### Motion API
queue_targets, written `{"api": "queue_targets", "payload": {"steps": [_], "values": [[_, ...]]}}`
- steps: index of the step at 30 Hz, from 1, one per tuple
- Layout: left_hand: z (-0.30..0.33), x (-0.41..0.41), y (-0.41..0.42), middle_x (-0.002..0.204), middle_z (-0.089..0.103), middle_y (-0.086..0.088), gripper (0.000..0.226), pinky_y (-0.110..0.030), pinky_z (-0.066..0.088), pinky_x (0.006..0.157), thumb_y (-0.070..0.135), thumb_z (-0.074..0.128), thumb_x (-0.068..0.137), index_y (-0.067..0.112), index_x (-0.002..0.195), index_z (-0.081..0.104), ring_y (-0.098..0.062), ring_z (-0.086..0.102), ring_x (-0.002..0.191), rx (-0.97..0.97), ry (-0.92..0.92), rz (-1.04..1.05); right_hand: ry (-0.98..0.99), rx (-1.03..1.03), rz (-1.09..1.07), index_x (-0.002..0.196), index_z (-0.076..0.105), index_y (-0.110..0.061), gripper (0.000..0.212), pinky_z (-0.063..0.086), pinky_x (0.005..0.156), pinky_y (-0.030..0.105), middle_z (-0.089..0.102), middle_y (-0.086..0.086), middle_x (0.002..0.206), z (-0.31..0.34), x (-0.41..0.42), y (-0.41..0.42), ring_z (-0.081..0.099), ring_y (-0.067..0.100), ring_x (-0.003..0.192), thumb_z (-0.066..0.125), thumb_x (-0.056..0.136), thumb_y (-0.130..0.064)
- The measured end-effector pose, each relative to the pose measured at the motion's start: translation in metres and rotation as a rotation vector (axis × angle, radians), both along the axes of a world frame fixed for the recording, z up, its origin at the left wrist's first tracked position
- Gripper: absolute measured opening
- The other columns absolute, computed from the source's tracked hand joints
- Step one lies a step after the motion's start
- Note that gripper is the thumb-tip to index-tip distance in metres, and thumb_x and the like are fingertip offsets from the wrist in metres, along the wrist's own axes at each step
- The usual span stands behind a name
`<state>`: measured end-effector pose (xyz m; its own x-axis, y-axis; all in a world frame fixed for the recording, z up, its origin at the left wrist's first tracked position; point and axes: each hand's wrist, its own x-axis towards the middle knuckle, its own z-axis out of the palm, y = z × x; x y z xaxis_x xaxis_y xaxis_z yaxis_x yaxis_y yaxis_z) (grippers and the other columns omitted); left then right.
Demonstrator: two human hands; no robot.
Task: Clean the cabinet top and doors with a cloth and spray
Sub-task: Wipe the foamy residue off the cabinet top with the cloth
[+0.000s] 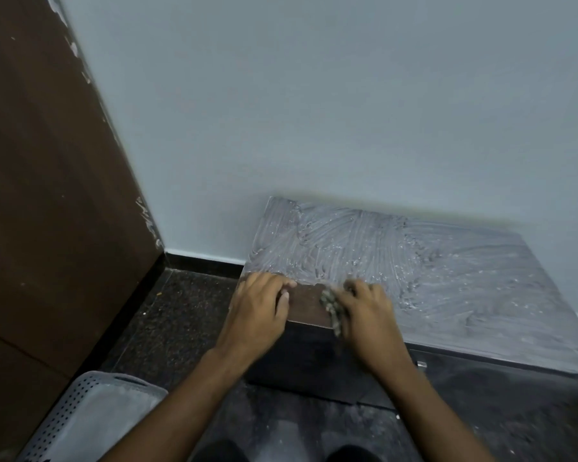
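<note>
No text, label, brand, number or sign can be read anywhere in the head view. The cabinet top (447, 278) carries only pale smeared streaks, and the perforated basket (80, 418) bears no lettering

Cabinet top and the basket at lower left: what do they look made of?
Cabinet top: probably dark wood-grain laminate; the wiped strip beside the cloth shows smooth brown, the rest whitish smears. Basket: seemingly grey moulded plastic, with perforated walls.

Smeared cabinet top (447, 271) bears a cloth (332, 308); cabinet stands on dark floor (181, 315).
</note>
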<state>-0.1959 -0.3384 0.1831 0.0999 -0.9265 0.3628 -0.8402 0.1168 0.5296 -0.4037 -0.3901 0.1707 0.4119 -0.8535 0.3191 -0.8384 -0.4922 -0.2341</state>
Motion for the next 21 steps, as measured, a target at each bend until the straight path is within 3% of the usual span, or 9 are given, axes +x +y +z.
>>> {"api": "queue_targets", "payload": {"steps": [4, 11, 15, 18, 21], "values": [[-0.001, -0.015, -0.005, 0.105, 0.063, 0.01, 0.015, -0.037, 0.047, 0.095, 0.019, 0.059, 0.094, 0.022, 0.108, 0.065, -0.012, 0.054, 0.104, 0.021, -0.023, -0.067, 0.039, 0.099, -0.14, 0.129, 0.062, -0.028, 0.034, 0.039, 0.085, 0.04, 0.052, 0.002, 0.129, 0.015, -0.001, -0.029, 0.044, 0.028, 0.106, 0.056, 0.096, -0.027], [-0.005, -0.027, -0.021, 0.099, 0.062, 0.006, 0.011, -0.034, 0.047, 0.09, 0.026, 0.059, 0.095, 0.02, 0.104, 0.063, -0.016, 0.054, 0.094, -0.029, -0.113, -0.108, -0.02, 0.012, 0.041, 0.131, 0.062, -0.032, 0.041, 0.043, 0.073, 0.035, 0.057, -0.003, 0.117, 0.001, -0.014, 0.013, 0.047, 0.024, 0.094, 0.061, 0.09, -0.03], [-0.005, -0.031, -0.027, 0.092, 0.058, 0.006, 0.011, -0.033, 0.046, 0.086, 0.026, 0.06, 0.093, 0.019, 0.1, 0.064, -0.015, 0.053, 0.09, -0.078, -0.138, -0.164, -0.011, 0.082, -0.115, 0.133, 0.061, -0.031, 0.036, 0.042, 0.089, 0.041, 0.053, 0.003, 0.123, 0.011, -0.022, -0.038, 0.044, 0.027, 0.105, 0.055, 0.098, -0.028], [-0.002, -0.034, -0.035, 0.092, 0.059, 0.006, 0.011, -0.032, 0.045, 0.087, 0.027, 0.06, 0.094, 0.02, 0.1, 0.065, -0.014, 0.052, 0.09, -0.081, -0.169, -0.19, 0.028, 0.078, -0.199, 0.134, 0.06, -0.027, 0.035, 0.04, 0.088, 0.042, 0.052, 0.004, 0.125, 0.015, -0.016, -0.053, 0.044, 0.028, 0.107, 0.05, 0.1, -0.026], [-0.003, -0.035, -0.041, 0.095, 0.062, 0.006, 0.012, -0.031, 0.045, 0.088, 0.028, 0.06, 0.094, 0.02, 0.101, 0.065, -0.013, 0.052, 0.091, -0.083, -0.142, -0.181, 0.002, 0.038, -0.129, 0.134, 0.056, -0.025, 0.037, 0.042, 0.084, 0.043, 0.053, 0.002, 0.123, 0.011, -0.014, -0.026, 0.045, 0.026, 0.103, 0.051, 0.098, -0.032]]}}
